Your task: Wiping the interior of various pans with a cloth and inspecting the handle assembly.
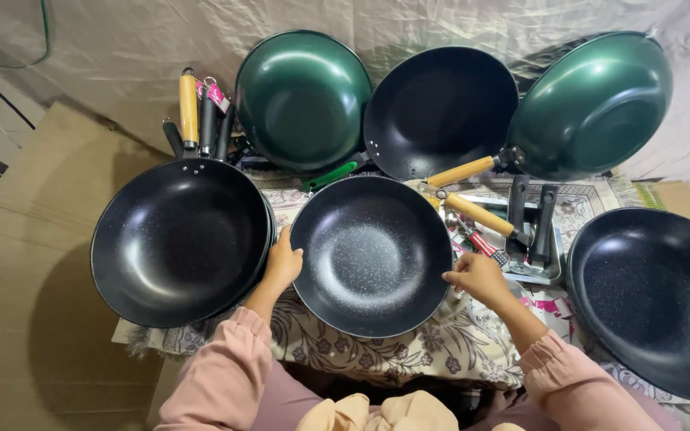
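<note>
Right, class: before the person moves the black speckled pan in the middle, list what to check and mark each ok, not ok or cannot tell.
1. Left hand on the rim of the middle black speckled round pan: ok.
2. Right hand on the opposite rim: ok.
3. Pan empty: ok.
4. Space to the left: not ok, stacked black pans sit close.
5. Space behind: not ok, wooden-handled dark pan leans there.
6. Firmness of grip: cannot tell.

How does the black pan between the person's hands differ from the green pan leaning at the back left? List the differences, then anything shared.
The black pan lies flat on the patterned cloth; the green pan leans up against the backdrop. The black pan is speckled inside; the green pan is plain and glossy. The left hand and right hand grip the black pan's rim; nobody touches the green pan. Both are round and deep.
</note>
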